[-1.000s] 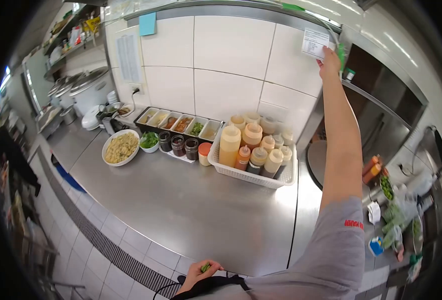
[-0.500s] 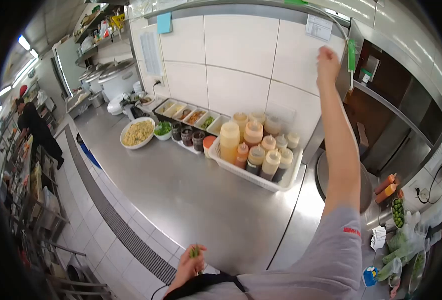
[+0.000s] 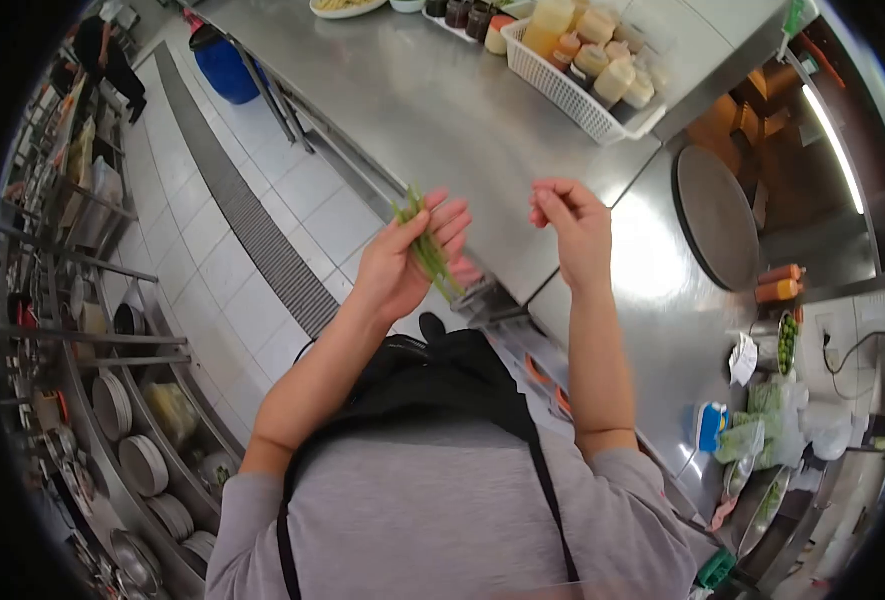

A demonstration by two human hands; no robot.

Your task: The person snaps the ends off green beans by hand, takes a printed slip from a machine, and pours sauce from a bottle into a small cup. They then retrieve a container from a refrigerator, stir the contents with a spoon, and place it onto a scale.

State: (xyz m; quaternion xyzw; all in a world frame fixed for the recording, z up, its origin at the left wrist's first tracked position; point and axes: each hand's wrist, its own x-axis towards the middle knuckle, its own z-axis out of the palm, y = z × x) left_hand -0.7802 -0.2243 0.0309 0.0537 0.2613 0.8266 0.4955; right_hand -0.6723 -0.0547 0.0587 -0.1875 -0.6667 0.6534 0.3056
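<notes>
Just over the front edge of a long stainless-steel counter, a bundle of thin green stalks slanted across the person's bare left hand. Its long axis ran obliquely: one end pointed away from the body and a little leftward, the other back toward the body and rightward.

The stalks crossed the palm beneath the thumb, which pressed on them; the four fingers were stretched and spread to the right, their tips reaching past the bundle. Well apart, the bare right hand had its fingers curled in against the thumb; I could not tell whether anything small sat inside.

Between the hands and a white perforated plastic basket of squeeze bottles spread a broad stretch of steel. Left of the counter's edge, a pale tiled floor with a dark ribbed grating opened wide.
</notes>
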